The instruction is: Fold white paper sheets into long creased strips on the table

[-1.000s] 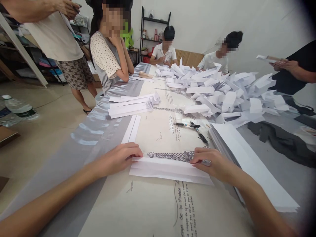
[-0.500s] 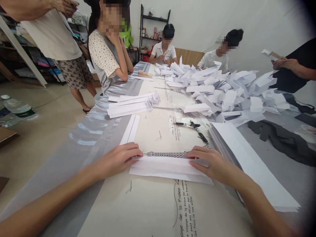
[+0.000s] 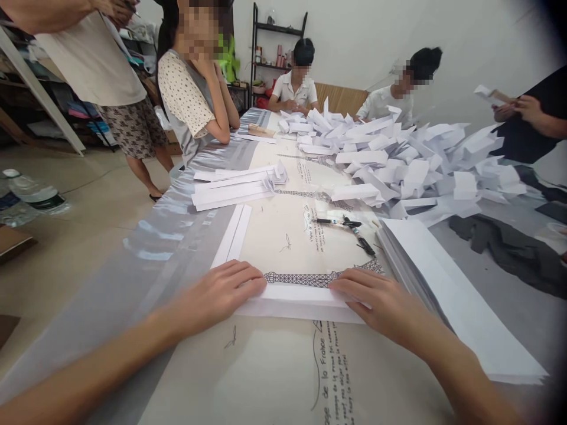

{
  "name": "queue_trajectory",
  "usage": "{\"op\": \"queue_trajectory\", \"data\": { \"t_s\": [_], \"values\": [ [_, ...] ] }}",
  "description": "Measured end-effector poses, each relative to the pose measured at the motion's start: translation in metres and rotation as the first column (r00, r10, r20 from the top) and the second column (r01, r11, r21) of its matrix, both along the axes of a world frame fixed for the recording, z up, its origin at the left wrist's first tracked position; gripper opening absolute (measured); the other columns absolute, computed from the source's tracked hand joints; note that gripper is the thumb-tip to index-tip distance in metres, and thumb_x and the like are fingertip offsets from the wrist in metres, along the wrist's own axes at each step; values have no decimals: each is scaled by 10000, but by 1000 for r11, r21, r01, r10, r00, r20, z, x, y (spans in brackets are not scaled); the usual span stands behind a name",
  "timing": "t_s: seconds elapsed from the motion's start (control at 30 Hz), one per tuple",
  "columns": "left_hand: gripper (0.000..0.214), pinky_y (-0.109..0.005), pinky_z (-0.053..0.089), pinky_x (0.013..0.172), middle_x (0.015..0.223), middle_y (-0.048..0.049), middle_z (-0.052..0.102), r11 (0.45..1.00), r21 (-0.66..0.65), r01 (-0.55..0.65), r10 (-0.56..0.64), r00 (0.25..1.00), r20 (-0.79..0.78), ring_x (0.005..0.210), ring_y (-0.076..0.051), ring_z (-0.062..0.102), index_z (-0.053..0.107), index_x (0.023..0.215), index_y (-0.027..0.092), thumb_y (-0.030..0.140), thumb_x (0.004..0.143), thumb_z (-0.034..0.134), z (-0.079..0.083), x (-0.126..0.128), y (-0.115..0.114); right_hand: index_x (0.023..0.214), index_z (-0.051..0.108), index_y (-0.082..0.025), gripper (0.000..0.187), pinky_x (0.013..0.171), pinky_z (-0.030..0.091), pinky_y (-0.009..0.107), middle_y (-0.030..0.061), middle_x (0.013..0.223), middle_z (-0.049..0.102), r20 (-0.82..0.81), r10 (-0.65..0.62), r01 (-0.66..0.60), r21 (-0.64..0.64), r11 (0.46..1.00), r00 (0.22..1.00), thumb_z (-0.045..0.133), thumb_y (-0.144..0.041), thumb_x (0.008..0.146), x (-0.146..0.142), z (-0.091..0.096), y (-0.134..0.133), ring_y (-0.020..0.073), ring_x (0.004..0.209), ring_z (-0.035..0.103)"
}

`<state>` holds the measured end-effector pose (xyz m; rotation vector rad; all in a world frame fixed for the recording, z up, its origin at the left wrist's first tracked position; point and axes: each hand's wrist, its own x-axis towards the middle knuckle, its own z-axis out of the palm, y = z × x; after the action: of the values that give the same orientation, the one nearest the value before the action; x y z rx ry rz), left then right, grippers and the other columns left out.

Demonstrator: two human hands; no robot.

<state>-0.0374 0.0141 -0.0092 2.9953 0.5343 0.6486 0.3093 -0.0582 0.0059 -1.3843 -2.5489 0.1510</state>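
Folded white paper strip, held flat under both hands on a long bench with a cream tower-print cover.
Heap of folded white paper pieces across the far right of the bench; thick stack of flat white sheets just beside the right hand; bundle of long white strips beyond the left hand. Each hand presses one end of the strip, grip flat with fingers apart, closed on nothing. Two black pens lie between the strip and the heap.

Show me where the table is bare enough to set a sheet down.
Bare cloth lies between the folded sheet and the pens, with a paper strip on its left, and again nearer than the sheet. The paper pile and the stack at right are crowded.
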Motion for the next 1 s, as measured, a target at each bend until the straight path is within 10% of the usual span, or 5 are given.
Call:
{"op": "queue_trajectory", "data": {
  "t_s": [0.43,0.63,1.0],
  "values": [
    [226,-442,598,815,1053,-121,746,907,409,-101,-20,959,281,1032,-298,703,633,1153,167,58,974,546,15,2,-8,1099,626,-268,368,898,570,466,102,1086,725,-182,-33,120,490,863,983,487,3,892,-13,9,-4,285,1012,705],
    [200,-381,598,834,1040,-112,739,963,268,0,-42,988,149,952,-237,703,591,1094,159,43,1019,446,-1,9,-10,1159,602,-212,448,833,589,445,111,1122,721,44,19,-30,268,963,999,424,52,843,-21,-5,3,284,1009,691],
    [214,-333,575,729,921,-81,723,999,16,-33,32,998,54,854,-220,679,642,923,164,149,1041,464,-11,19,-23,1086,635,-198,265,711,559,379,88,989,700,85,131,-139,88,986,988,450,-46,975,-43,-9,-5,235,835,666]
  ]
}}
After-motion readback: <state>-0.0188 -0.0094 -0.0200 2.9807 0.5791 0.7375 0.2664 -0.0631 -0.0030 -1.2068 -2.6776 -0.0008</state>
